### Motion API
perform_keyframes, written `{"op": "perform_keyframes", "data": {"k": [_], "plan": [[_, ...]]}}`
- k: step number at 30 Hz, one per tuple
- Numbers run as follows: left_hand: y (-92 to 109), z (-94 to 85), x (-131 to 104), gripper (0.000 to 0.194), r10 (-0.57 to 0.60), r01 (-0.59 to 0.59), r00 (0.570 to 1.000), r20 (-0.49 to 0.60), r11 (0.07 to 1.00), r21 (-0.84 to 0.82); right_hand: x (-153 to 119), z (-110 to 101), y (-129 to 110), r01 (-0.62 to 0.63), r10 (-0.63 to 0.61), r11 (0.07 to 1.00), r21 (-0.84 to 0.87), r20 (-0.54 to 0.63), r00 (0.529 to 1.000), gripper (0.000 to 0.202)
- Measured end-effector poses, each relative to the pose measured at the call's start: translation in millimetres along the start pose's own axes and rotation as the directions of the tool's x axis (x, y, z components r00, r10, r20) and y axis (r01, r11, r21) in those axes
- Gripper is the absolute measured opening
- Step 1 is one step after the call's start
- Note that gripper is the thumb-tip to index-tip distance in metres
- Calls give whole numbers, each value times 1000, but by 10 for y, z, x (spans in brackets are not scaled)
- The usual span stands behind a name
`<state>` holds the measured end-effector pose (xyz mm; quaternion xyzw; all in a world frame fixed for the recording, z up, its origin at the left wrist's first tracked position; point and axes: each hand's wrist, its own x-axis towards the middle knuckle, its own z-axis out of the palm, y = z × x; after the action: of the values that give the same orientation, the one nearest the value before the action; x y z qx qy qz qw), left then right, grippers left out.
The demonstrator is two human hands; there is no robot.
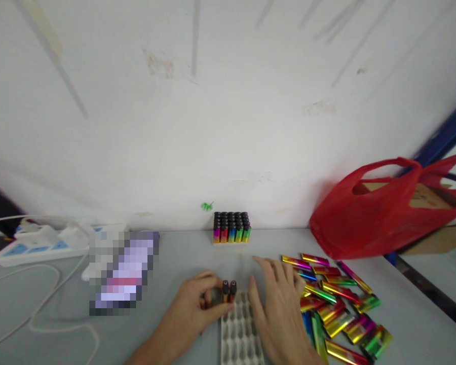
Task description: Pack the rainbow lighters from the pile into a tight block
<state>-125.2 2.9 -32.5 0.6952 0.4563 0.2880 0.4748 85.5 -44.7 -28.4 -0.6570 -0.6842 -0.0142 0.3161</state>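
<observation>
A pale moulded tray (241, 332) with rows of small hollows lies in front of me. Two slim lighters (229, 291) with black tops stand upright at its far left corner. My left hand (197, 299) is closed around the left side of these, with the thumb across their lower front; its fingertips are partly hidden. Over the tray's right edge is my right hand (279, 294), its fingers apart and nothing seen in them. Just right of it lies a loose pile of shiny multicoloured lighters (338, 322).
Against the wall stands a packed block of black-topped lighters (231, 228). A red plastic bag (380, 213) holding cardboard sits at the right. On the left are a blurred-out phone (127, 274), a white power strip (41, 246) and loose white cables (57, 284).
</observation>
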Motion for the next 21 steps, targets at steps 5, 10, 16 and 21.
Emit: {"op": "perform_keyframes", "data": {"k": [5,10,16,21], "plan": [[13,11,-25,19,-40,41,999,18,998,-53,48,34,196,-76,60,879,-471,-49,997,55],[-5,-2,-3,16,-6,6,1000,13,1000,-14,87,16,256,5,30,867,-498,63,998,44],[-19,-6,6,24,-42,43,999,35,999,-31,113,28,147,148,-136,986,-73,150,979,24],[0,-6,-7,22,-41,42,999,29,999,-31,134,44,188,126,-136,990,65,174,975,20]]}}
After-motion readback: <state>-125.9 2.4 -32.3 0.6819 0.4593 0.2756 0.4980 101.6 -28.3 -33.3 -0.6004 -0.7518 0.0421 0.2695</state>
